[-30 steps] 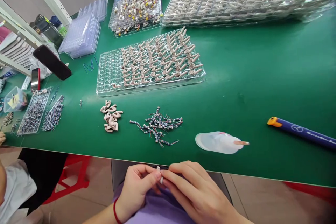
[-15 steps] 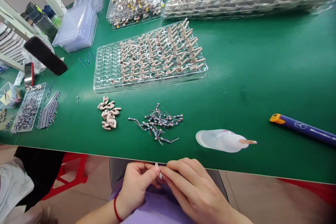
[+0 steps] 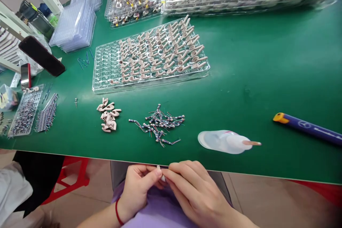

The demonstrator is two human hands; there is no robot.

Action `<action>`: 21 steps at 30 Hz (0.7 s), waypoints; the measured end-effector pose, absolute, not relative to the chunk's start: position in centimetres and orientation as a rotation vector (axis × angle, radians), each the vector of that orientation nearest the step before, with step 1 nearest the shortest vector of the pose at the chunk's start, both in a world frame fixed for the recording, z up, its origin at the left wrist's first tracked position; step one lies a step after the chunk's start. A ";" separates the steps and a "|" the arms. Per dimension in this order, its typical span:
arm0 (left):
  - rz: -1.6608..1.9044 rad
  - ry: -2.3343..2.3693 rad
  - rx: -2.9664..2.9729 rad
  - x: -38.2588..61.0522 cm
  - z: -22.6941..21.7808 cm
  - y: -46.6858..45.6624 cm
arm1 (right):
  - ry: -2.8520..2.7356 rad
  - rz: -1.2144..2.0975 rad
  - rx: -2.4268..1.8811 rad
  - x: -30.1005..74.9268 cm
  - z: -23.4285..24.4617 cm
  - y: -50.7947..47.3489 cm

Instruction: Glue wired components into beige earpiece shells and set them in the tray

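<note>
While left hand (image 3: 137,187) pinches a small pale piece (image 3: 158,167) at six o'clock, right hand (image 3: 192,188) grips it too, fingertips bunched, probably for steadiness; wired parts (image 3: 160,124) heaped at twelve, presumably for easy reach.

The small part (image 3: 158,167) you hold: off-white, no marking visible. Your shirt (image 3: 162,211): plain purple. Your wristband (image 3: 118,213): dark red. Table (image 3: 253,57) before you: solid green. Shells (image 3: 109,118) in the loose pile: uniform pinkish beige. Wires (image 3: 160,123): mixed blue and white, with touches of red. Bottle (image 3: 223,141): translucent white, tan tip. Cutter (image 3: 312,128) at your right: navy blue body, white lettering and star emblem, orange-yellow end. Tray (image 3: 104,60) ahead of you: clear, patterned with rows of small moulded pockets. Stool (image 3: 70,178) at your left: bright red. Propped phone (image 3: 41,56): black.
</note>
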State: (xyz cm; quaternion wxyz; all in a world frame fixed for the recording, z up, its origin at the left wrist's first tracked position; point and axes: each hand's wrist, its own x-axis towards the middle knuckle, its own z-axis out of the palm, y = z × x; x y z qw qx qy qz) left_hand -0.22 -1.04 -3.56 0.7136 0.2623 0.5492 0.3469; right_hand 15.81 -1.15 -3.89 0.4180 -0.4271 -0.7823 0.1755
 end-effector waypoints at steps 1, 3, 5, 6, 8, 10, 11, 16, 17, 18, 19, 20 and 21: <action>0.768 1.216 0.577 -0.2 -3.6 -1.0 | -1.959 0.439 -1.071 15.8 -3.9 -1.1; 0.767 1.217 0.569 -0.2 -3.5 -1.0 | -1.957 0.431 -1.066 15.8 -3.8 -1.1; 0.766 1.219 0.562 -0.2 -3.5 -0.9 | -1.962 0.424 -1.065 15.8 -3.8 -1.0; 0.766 1.219 0.557 -0.2 -3.5 -0.9 | -1.965 0.421 -1.066 15.9 -3.8 -1.0; 0.768 1.216 0.546 -0.1 -3.4 -0.8 | -1.970 0.417 -1.071 15.9 -3.7 -0.9; 0.773 1.217 0.528 0.0 -3.2 -0.8 | -1.970 0.413 -1.080 15.9 -3.6 -0.9; 0.776 1.218 0.517 0.0 -3.2 -0.8 | -1.970 0.410 -1.084 15.9 -3.6 -1.0; 0.811 1.237 0.455 0.5 -2.9 -0.7 | -1.962 0.419 -1.088 15.8 -3.5 -1.0; 0.822 1.244 0.441 0.6 -2.9 -0.8 | -1.962 0.428 -1.092 15.8 -3.5 -1.0; 0.832 1.250 0.429 0.7 -2.8 -0.8 | -1.961 0.436 -1.094 15.8 -3.5 -1.0; 0.840 1.253 0.421 0.8 -2.8 -0.8 | -1.958 0.442 -1.095 15.7 -3.5 -1.0; 0.846 1.253 0.416 0.9 -2.9 -0.8 | -1.955 0.445 -1.096 15.7 -3.5 -1.0; 0.849 1.253 0.415 0.9 -2.9 -0.9 | -1.950 0.445 -1.098 15.6 -3.5 -1.0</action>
